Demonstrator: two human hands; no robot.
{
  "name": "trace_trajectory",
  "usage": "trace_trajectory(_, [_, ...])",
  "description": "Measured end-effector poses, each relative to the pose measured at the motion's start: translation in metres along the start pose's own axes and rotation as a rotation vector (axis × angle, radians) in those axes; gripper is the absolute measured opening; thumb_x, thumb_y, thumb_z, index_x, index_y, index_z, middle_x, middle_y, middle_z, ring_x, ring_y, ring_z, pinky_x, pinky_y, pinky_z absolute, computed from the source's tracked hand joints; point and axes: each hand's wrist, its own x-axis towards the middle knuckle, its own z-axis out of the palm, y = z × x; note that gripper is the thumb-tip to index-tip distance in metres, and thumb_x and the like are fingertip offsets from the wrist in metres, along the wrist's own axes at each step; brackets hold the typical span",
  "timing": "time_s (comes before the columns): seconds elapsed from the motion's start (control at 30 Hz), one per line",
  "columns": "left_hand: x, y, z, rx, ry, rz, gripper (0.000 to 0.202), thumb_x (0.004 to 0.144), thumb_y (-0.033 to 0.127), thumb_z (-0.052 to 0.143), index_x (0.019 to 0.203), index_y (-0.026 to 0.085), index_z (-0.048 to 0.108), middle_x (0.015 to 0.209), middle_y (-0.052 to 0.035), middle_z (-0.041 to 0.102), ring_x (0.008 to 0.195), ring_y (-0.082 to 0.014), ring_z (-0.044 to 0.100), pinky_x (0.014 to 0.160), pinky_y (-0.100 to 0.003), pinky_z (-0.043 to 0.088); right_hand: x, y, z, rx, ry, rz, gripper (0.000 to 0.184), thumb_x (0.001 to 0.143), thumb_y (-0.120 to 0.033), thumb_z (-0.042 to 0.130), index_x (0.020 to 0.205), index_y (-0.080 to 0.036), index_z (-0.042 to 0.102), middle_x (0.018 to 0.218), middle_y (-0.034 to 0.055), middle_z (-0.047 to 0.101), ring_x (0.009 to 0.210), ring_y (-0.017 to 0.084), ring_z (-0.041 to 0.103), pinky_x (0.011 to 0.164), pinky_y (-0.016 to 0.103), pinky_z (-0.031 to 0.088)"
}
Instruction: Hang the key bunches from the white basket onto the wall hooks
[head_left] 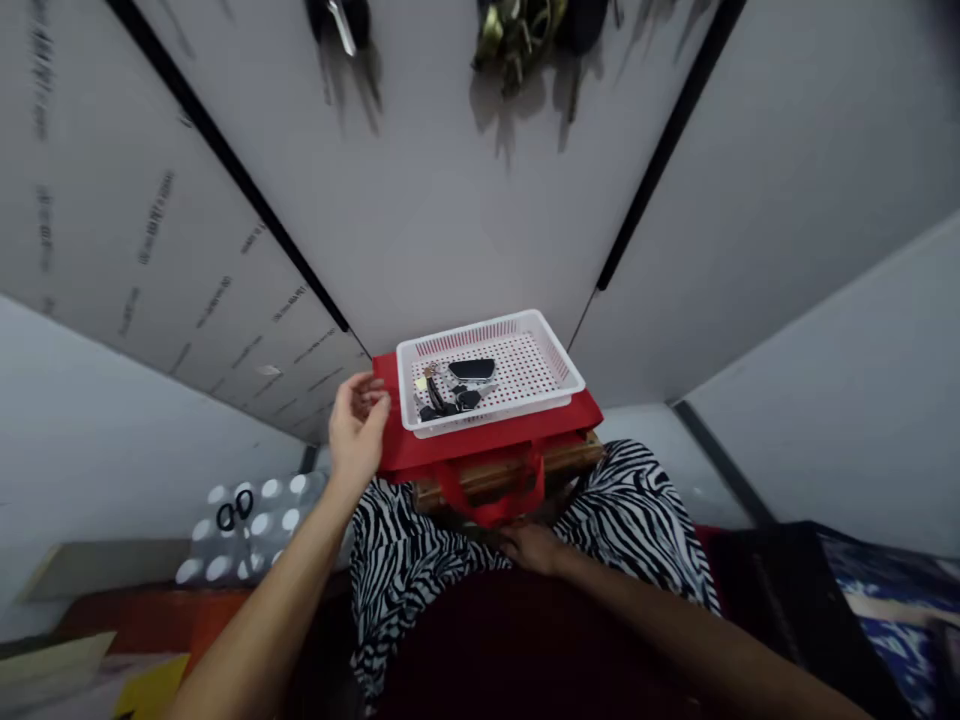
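My left hand (356,430) is raised at the left edge of a red cloth bag (487,440), its fingers loosely bent and the thumb apart, nothing visible in it. My right hand (532,547) lies low in my lap, just below the bag's red handle (491,512), fingers stretched out and partly in shadow. On the flat bag rests a white plastic basket (551,350) with a perforated bottom. Inside it are a dark, rounded flat piece (472,370) and a small cluster of dark and metallic pieces (454,402) that may be keys.
The bag lies on a wooden stool or box (574,456) between my knees in zebra-print trousers (645,510). Pale cabinet doors (465,200) stand ahead, with keys (517,40) hanging on them. Wrapped bottles (262,525) with white caps stand at left; a black bag (795,590) sits at right.
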Motion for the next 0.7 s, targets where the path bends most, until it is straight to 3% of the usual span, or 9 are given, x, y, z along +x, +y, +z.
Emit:
trace_trajectory(0.1, [-0.005,-0.015,0.011,0.228,-0.072,0.074,0.022,0.065,0.021,0.043,0.086,0.016,0.045,0.085,-0.0037,0.046,0.079,-0.0113,0.045,0.074,-0.025,0.036,0.0,0.001,0.001,-0.018,-0.021,0.031,0.033,0.071,-0.03,0.028,0.094,-0.022,0.051,0.096,0.0057,0.054,0.088,0.018,0.048,0.075,0.032,0.031])
trace_trajectory(0.2, [-0.008,-0.023,0.021,0.371,-0.045,0.147,0.021,0.066,0.021,0.043,0.086,0.017,0.046,0.09,-0.0037,0.044,0.088,-0.0131,0.041,0.079,-0.026,0.033,0.006,0.008,0.004,0.003,-0.064,0.033,0.035,0.072,-0.031,0.026,0.093,-0.021,0.052,0.095,0.007,0.054,0.086,0.02,0.049,0.075,0.036,0.031])
trace_trajectory(0.5, [0.0,-0.03,0.031,0.348,-0.067,0.07,0.028,0.065,0.025,0.046,0.093,0.02,0.044,0.097,-0.0032,0.04,0.097,-0.0147,0.037,0.089,-0.031,0.026,0.013,0.025,0.022,0.194,-0.11,0.081,0.036,0.072,-0.031,0.027,0.081,-0.015,0.059,0.086,0.0103,0.057,0.082,0.022,0.05,0.069,0.035,0.036])
trace_trajectory(0.63, [-0.004,-0.032,0.035,0.285,-0.042,-0.014,0.032,0.065,0.025,0.047,0.096,0.023,0.043,0.104,-0.0018,0.04,0.101,-0.0163,0.035,0.091,-0.032,0.024,0.015,0.025,0.046,0.449,-0.087,0.156,0.025,0.067,-0.03,0.041,0.067,-0.014,0.06,0.074,0.0103,0.059,0.076,0.025,0.052,0.065,0.038,0.037])
trace_trajectory(0.7, [-0.01,-0.031,0.028,0.317,-0.106,-0.041,0.035,0.068,0.027,0.043,0.103,0.027,0.037,0.109,-0.0007,0.038,0.1,-0.0173,0.036,0.087,-0.035,0.029,0.017,0.027,0.054,0.561,-0.06,0.179,0.016,0.065,-0.029,0.048,0.065,-0.017,0.059,0.074,0.0072,0.058,0.073,0.022,0.052,0.062,0.033,0.039])
